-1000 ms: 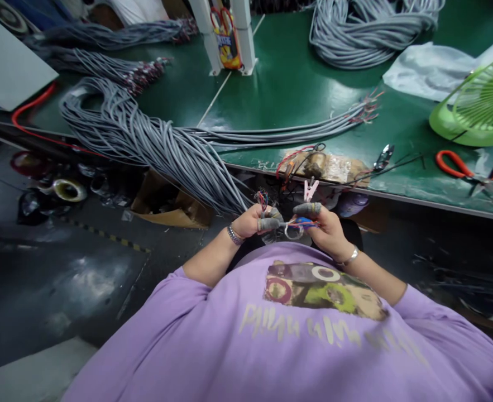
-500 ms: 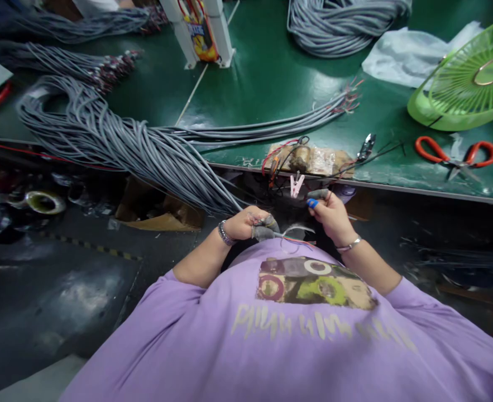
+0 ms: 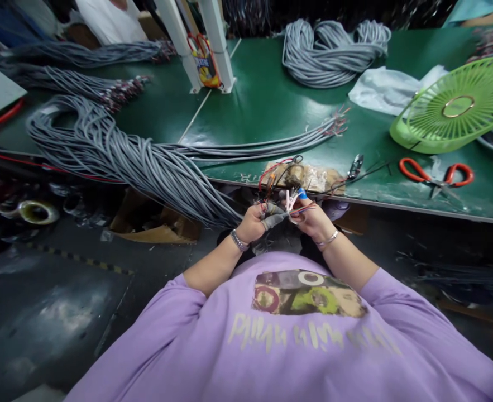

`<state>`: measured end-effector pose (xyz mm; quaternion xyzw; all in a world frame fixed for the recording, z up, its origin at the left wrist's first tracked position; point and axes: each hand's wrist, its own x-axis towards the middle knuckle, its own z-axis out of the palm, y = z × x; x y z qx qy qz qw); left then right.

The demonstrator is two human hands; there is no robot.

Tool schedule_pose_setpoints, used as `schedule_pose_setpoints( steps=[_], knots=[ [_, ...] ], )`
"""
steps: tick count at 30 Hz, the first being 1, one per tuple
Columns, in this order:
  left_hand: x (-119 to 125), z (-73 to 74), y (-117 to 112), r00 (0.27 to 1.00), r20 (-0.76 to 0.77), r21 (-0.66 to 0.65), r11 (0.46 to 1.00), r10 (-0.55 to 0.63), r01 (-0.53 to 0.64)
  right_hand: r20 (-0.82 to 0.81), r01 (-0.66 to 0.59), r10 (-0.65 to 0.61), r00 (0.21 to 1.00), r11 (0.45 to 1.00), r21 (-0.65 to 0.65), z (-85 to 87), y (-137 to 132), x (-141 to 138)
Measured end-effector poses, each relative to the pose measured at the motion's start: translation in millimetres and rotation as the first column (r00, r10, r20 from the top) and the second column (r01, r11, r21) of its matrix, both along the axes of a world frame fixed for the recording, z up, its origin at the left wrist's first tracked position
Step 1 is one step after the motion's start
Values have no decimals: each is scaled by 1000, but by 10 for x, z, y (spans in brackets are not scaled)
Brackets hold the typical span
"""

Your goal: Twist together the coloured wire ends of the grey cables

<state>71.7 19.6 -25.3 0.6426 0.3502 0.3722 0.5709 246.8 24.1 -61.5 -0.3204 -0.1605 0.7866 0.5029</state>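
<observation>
My left hand [image 3: 257,222], with grey finger covers, is closed around the end of a grey cable. From its fingertips the cable's thin coloured wires [image 3: 307,208] fan out to the right. Over these wires lies my right hand [image 3: 315,224], its fingers bent in against them, with blue tape around one digit. Both hands meet in front of the table edge. Just beyond the fingers, a pink clothespin [image 3: 288,200] stands by a taped board [image 3: 313,176] with red and black leads. The long grey cable bundle [image 3: 141,156] hangs over the edge beside my left hand.
Orange-handled scissors [image 3: 436,177], small cutters [image 3: 355,166] and a green fan [image 3: 451,111] are at the right of the green table [image 3: 254,117]. A coiled cable bundle [image 3: 334,53] lies farther back. A white post [image 3: 219,44] rises mid-table. Under the edge is a cardboard box [image 3: 158,229].
My right hand has come in to my left hand and now touches the coloured wires. Both hands have moved up toward the clothespin. The view has tilted slightly upward.
</observation>
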Motion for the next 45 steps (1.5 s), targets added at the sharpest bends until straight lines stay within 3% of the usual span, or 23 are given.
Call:
schedule_pose_setpoints(
  steps=[9,19,26,35,38,41,45],
  knots=[
    [6,-129,-16,998,-53,-51,998,26,-29,-96,28,-34,995,997,-68,6,52,-116],
    [100,-35,-37,1000,-24,-104,994,-18,15,-108,74,-83,991,994,-87,40,11,-140],
    [-39,-20,-77,997,-54,-25,998,-62,61,-167,33,-49,985,994,-100,-26,-54,-107],
    [-295,113,-424,967,-149,-100,976,-207,194,-88,-58,53,995,997,-54,-243,-239,67],
    [-337,100,-518,993,-113,-135,990,-46,30,-63,-74,73,995,997,-20,-278,-336,130],
    [-324,51,-541,979,-79,-161,966,189,-200,13,-148,147,989,980,136,-237,-470,149],
    [-236,-13,-530,964,-106,-55,966,246,-252,224,-224,153,962,915,336,-66,-631,35]
  ],
)
